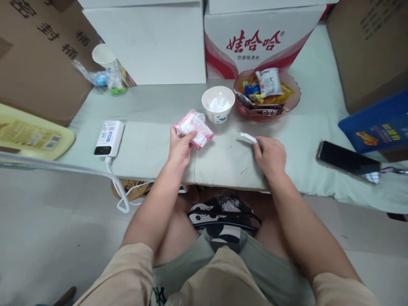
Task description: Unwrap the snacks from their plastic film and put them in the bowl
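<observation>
My left hand (180, 146) pinches a pink-edged clear plastic packet (195, 127) between thumb and fingers, a little above the cloth-covered surface. What is inside the packet looks whitish, but I cannot make it out. In my right hand (271, 156) is a slim white tool (248, 137), its thin, shiny tip pointing left towards the packet. Tool and packet are apart. Just behind the packet stands a white paper bowl (218, 114) with blue print, holding crumpled clear plastic. To its right is a pink transparent bowl (293, 100) of wrapped snacks (270, 82).
White cartons (149, 46) line the back. A power bank (109, 138) with a white cable lies left, near a yellow bottle (38, 131). At the right are a phone (347, 159) and a blue box (379, 123). A paper cup (103, 55) lies back left.
</observation>
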### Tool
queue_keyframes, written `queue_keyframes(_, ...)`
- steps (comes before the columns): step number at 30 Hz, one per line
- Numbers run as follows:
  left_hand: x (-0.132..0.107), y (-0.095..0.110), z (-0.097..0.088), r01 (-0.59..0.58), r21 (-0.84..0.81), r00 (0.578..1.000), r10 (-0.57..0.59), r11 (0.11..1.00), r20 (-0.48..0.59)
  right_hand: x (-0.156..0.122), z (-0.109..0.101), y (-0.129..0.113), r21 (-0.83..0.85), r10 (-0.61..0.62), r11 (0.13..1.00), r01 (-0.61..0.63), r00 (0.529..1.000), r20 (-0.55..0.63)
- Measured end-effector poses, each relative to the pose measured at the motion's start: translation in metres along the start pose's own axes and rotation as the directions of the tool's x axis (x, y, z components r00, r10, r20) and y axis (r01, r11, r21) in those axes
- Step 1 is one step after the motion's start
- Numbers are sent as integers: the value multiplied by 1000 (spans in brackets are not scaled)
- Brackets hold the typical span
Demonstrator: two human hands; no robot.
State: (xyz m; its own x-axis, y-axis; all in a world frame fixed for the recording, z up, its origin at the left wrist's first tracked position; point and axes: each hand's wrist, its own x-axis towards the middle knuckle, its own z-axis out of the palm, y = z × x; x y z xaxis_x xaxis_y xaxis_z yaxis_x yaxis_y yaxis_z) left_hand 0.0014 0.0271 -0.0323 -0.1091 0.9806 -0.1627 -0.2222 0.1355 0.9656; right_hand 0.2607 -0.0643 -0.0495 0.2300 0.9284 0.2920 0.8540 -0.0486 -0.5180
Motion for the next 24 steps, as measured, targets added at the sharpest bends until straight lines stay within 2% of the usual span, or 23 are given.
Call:
queue_keyframes(2,-5,-1,4,-38,39,999,37,998,33,-7,-2,-20,193,10,981,-22,998,60)
queue_keyframes(4,-11,-1,10,-82,112,993,73,990,90,-13,0,-44,411,15,908,-86,985,173)
queue_keyframes(7,-21,-1,17,-158,213,978,123,964,169,-17,9,-72,549,35,820,-164,971,238)
queue_keyframes(10,-26,0,20,-191,249,964,135,949,227,-12,16,-81,483,21,869,-101,985,168)
queue_keyframes(12,-23,0,19,-161,197,968,116,967,223,-9,18,-80,414,-37,910,-28,988,148)
queue_keyframes(15,-12,1,10,-97,64,987,87,993,138,-8,15,-71,343,-101,939,31,977,188)
queue_keyframes(18,-3,1,0,-55,5,996,55,998,65,-9,9,-56,252,-109,966,54,971,211)
queue_keyframes(21,-6,-2,0,-21,17,996,20,1000,86,-7,4,-37,71,-60,996,52,993,105)
queue_keyframes(24,-19,-4,11,6,71,977,-21,997,214,-5,3,-21,-37,-41,999,39,998,-44)
